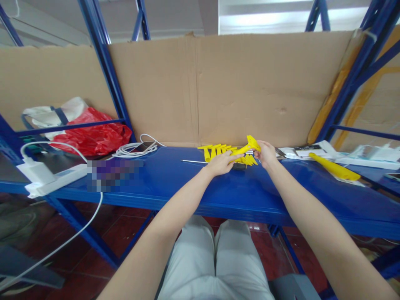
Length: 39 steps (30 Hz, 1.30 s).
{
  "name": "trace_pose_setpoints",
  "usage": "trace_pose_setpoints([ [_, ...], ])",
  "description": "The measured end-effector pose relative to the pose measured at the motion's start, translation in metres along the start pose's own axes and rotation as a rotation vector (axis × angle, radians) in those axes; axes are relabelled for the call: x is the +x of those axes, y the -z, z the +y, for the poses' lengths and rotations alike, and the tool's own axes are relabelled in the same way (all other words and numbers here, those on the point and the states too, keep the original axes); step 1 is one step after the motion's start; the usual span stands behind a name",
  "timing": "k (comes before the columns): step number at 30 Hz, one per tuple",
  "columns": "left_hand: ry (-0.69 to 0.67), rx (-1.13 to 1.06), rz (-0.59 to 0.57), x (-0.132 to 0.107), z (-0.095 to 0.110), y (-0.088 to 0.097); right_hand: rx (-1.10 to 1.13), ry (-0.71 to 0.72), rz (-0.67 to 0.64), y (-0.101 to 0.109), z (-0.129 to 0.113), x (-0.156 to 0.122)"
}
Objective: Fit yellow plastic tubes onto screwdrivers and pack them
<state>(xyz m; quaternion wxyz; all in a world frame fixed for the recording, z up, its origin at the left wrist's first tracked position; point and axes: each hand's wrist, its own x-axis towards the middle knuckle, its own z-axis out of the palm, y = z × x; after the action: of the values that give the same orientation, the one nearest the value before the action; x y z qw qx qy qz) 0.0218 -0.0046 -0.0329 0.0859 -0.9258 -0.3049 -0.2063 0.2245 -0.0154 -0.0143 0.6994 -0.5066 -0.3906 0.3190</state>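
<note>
A yellow T-shaped plastic piece [251, 143] is held a little above the blue shelf, its wide head up and to the right. My left hand [221, 163] is closed around its narrower handle part. At the head end, my right hand [266, 154] has its fingers pinched against the piece; whether they also hold something small is hidden. Behind and below my hands lies a row of several similar yellow pieces [207, 153]. A thin metal rod [192, 161] sticks out to the left from under my left hand. Beneath the hands a small dark object [240, 166] shows in part.
The blue shelf [150, 179] has a cardboard sheet [250, 83] standing along its back. Left are a white power strip [62, 181], a coiled white cable [134, 148] and a red plastic bag [93, 133]. A long yellow object [334, 166] lies right, near papers [308, 151].
</note>
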Motion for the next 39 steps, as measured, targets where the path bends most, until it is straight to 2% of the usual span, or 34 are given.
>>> trace_pose_setpoints([
  [4, 0.165, -0.058, 0.072, 0.001, -0.017, -0.004, -0.052, 0.042, -0.018, -0.005, -0.001, -0.007],
  [10, 0.697, -0.168, 0.234, -0.006, -0.055, -0.003, -0.145, 0.031, -0.032, -0.014, -0.002, -0.018],
  [13, 0.877, -0.278, 0.228, -0.009, -0.069, -0.003, -0.168, 0.048, -0.045, -0.015, -0.001, -0.019],
  [15, 0.939, -0.335, 0.194, -0.009, -0.075, -0.003, -0.182, 0.052, -0.057, -0.015, 0.000, -0.018],
  [18, 0.975, -0.398, 0.169, -0.008, -0.080, -0.007, -0.193, 0.046, -0.060, -0.015, 0.001, -0.018],
  [21, 0.984, -0.459, 0.193, -0.004, -0.086, -0.013, -0.204, 0.054, -0.077, -0.015, 0.002, -0.017],
  [26, 0.930, -0.616, 0.216, 0.001, -0.097, -0.023, -0.214, 0.044, -0.076, -0.015, 0.001, -0.017],
  [31, 0.958, -0.675, 0.198, 0.002, -0.097, -0.017, -0.204, 0.030, -0.070, -0.016, -0.002, -0.021],
  [39, 0.827, -0.621, 0.152, -0.006, -0.090, -0.011, -0.219, 0.042, -0.097, -0.015, -0.001, -0.022],
])
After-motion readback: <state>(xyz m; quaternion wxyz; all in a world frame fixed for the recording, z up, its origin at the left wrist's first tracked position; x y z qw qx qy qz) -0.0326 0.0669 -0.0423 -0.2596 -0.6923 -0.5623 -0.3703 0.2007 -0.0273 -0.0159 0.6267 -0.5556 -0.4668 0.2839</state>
